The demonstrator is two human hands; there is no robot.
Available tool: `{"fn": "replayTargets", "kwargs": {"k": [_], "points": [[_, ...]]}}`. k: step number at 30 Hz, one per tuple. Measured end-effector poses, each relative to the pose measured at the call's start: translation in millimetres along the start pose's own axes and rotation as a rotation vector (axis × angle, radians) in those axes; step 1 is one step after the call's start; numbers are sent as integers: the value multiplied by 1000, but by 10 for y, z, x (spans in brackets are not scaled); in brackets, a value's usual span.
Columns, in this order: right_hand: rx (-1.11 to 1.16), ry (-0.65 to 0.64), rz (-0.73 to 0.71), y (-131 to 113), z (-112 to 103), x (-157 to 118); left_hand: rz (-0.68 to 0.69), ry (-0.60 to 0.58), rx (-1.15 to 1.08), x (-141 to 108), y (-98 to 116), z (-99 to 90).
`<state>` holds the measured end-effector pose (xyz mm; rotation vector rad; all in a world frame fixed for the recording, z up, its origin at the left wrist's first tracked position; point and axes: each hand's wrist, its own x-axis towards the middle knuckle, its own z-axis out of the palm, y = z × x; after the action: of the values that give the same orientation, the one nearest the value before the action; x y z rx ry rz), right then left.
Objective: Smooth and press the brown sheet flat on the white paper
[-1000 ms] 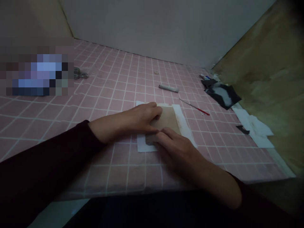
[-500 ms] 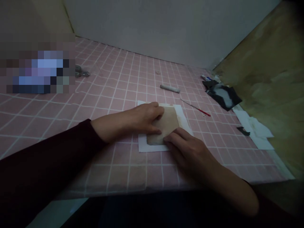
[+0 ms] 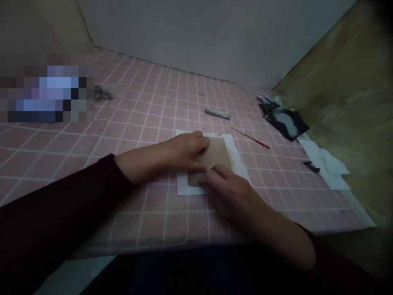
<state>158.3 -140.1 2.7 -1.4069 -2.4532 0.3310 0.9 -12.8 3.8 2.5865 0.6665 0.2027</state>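
Observation:
A flat tan sheet (image 3: 218, 152) lies on a white paper (image 3: 183, 189) near the front of the table. My left hand (image 3: 187, 151) rests on the sheet's left side, fingers curled and thumb stretched toward the near side. Close to that thumb, my right hand (image 3: 230, 188) is at the sheet's lower part with its fingers pinched together. Whether anything small is between the right fingertips is hidden.
Beyond the paper lie a grey tube (image 3: 217, 114) and a thin tool with a red handle (image 3: 260, 144). Black pieces (image 3: 287, 123) and white papers (image 3: 330, 164) are along the right wall. A metal object (image 3: 102, 93) sits at the left, beside a blurred patch.
My right hand has slid left along the sheet's near part, closer to my left thumb. My left hand stays in place on the sheet. The view has shifted slightly.

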Motion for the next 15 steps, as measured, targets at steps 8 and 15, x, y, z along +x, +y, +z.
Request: {"fn": "replayTargets", "kwargs": {"k": [8,15], "points": [[-32,-8,42,64,-40,-44,-15,-31,-5,-18,29,-17],[13,16,-54,-24,31,59,-7,5,-10,-22,-36,16]]}}
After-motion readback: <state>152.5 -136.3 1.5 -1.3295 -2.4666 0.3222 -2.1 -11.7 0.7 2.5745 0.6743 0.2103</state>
